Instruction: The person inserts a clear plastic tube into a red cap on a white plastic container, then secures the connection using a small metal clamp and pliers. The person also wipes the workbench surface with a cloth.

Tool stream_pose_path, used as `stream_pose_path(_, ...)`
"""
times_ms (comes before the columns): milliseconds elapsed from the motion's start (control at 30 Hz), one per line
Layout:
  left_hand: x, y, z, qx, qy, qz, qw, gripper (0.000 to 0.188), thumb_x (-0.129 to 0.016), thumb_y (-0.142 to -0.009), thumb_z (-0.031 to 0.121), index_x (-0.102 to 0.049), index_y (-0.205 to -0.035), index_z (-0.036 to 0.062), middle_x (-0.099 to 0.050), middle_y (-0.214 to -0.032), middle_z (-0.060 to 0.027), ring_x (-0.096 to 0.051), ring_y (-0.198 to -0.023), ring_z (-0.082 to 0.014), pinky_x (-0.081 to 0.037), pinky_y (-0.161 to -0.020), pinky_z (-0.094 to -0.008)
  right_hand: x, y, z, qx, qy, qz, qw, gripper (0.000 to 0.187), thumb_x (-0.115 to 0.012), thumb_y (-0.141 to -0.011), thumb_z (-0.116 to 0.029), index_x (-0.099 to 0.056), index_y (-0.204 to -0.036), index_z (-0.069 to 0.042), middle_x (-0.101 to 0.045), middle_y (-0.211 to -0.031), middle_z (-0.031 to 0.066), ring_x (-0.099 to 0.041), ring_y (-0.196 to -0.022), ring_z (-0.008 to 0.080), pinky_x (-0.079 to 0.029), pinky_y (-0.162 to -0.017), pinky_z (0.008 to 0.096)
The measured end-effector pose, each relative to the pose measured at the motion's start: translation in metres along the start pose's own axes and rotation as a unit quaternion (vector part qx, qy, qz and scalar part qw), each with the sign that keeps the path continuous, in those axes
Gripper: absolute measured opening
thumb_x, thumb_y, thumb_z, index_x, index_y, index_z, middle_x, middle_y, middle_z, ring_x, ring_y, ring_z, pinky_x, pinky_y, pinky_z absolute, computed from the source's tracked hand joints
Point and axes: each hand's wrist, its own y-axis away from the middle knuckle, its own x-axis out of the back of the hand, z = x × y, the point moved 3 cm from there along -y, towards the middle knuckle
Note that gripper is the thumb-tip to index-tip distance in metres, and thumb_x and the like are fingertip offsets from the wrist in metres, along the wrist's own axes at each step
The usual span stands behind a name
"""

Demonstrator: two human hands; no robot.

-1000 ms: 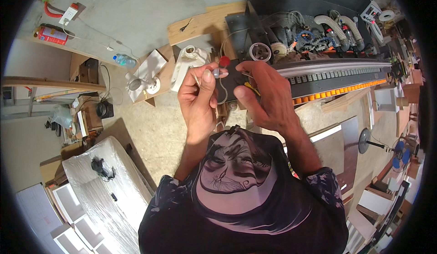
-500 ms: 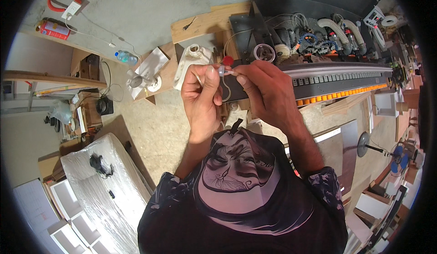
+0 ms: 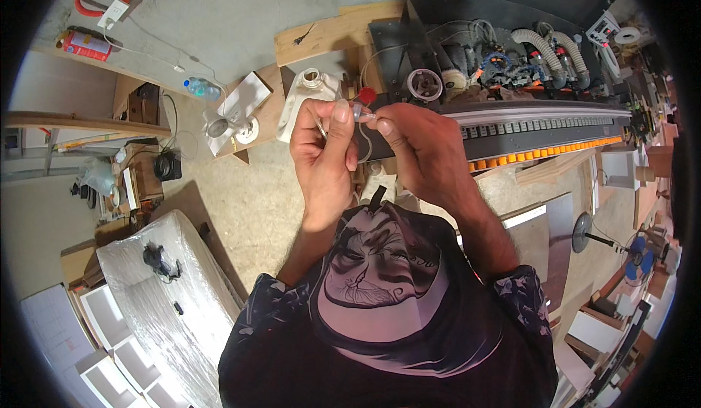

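Note:
Both hands are raised in front of my chest, fingertips close together. My left hand (image 3: 325, 152) pinches a small translucent plastic piece (image 3: 358, 112) between thumb and forefinger. A thin pale stick-like item (image 3: 320, 125) also shows between its fingers. My right hand (image 3: 431, 149) is closed at the piece's other end, thumb against forefinger, where a narrow clear tip shows. Just beyond the fingers is a round red thing (image 3: 367, 96). Below it a thin pale tube (image 3: 367, 145) curves down between my hands; its ends are hidden.
A white plastic jug (image 3: 293, 105) with an uncapped neck stands ahead on the left. To the right runs a long black machine (image 3: 504, 136) with hoses and orange pads. A plastic-wrapped block (image 3: 164, 298) lies at left; a water bottle (image 3: 201, 89) lies farther off.
My hands stay nearly in place, still holding the small plastic piece. The piece has tilted slightly, and the right fingers have shifted a little at its end.

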Motion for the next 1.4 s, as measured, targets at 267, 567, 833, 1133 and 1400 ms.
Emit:
stream_pose_path(267, -0.001, -0.002, -0.004, -0.008, 0.018, 0.003, 1.000, 0.017, -0.068, -0.104, 0.019, -0.058, -0.098, 0.0058, -0.073, -0.093, -0.0071, -0.043, -0.052, -0.0017, -0.032, -0.047, -0.0172, -0.001, 0.000, 0.005, 0.010, 0.023, -0.011, 1.000, 0.009, -0.065, -0.099, -0.008, -0.070, -0.100, 0.000, -0.072, -0.087, 0.0141, -0.071, -0.076, 0.0332, -0.055, -0.066, 0.0386)
stream_pose_path(567, -0.005, -0.005, -0.002, -0.004, 0.033, -0.015, 0.999, 0.016, -0.067, -0.104, 0.016, -0.057, -0.098, 0.0063, -0.073, -0.094, -0.0087, -0.043, -0.052, -0.0021, -0.032, -0.047, -0.0175, -0.003, 0.000, 0.009, 0.021, 0.021, -0.003, 1.000, 0.007, -0.066, -0.097, -0.005, -0.069, -0.100, 0.000, -0.072, -0.087, 0.0142, -0.071, -0.076, 0.0331, -0.055, -0.066, 0.0380)
stream_pose_path(833, -0.005, -0.004, -0.005, -0.001, 0.075, -0.020, 0.997, 0.014, -0.067, -0.104, 0.014, -0.056, -0.100, 0.0072, -0.074, -0.098, -0.0112, -0.043, -0.053, -0.0028, -0.033, -0.048, -0.0182, 0.000, -0.004, 0.008, 0.036, 0.016, -0.004, 0.999, 0.006, -0.068, -0.094, -0.002, -0.069, -0.099, 0.001, -0.072, -0.086, 0.0149, -0.071, -0.074, 0.0335, -0.055, -0.064, 0.0380)
stream_pose_path(1133, -0.005, -0.002, -0.017, -0.012, 0.098, -0.037, 0.994, 0.010, -0.065, -0.105, 0.012, -0.056, -0.104, 0.0077, -0.073, -0.104, -0.0111, -0.044, -0.053, -0.0033, -0.034, -0.050, -0.0180, 0.000, -0.008, 0.011, 0.059, 0.030, 0.003, 0.998, 0.005, -0.066, -0.096, -0.006, -0.064, -0.099, -0.003, -0.064, -0.079, 0.0160, -0.067, -0.073, 0.0385, -0.051, -0.061, 0.0447)
stream_pose_path(1400, -0.002, -0.006, -0.019, 0.009, 0.116, -0.062, 0.991, 0.004, -0.057, -0.109, 0.014, -0.053, -0.108, 0.0114, -0.069, -0.108, -0.0130, -0.040, -0.053, -0.0020, -0.034, -0.053, -0.0182, 0.009, -0.006, 0.012, 0.017, 0.005, -0.017, 1.000, 0.006, -0.067, -0.095, -0.006, -0.063, -0.097, -0.002, -0.066, -0.085, 0.0173, -0.066, -0.077, 0.0401, -0.051, -0.064, 0.0459)
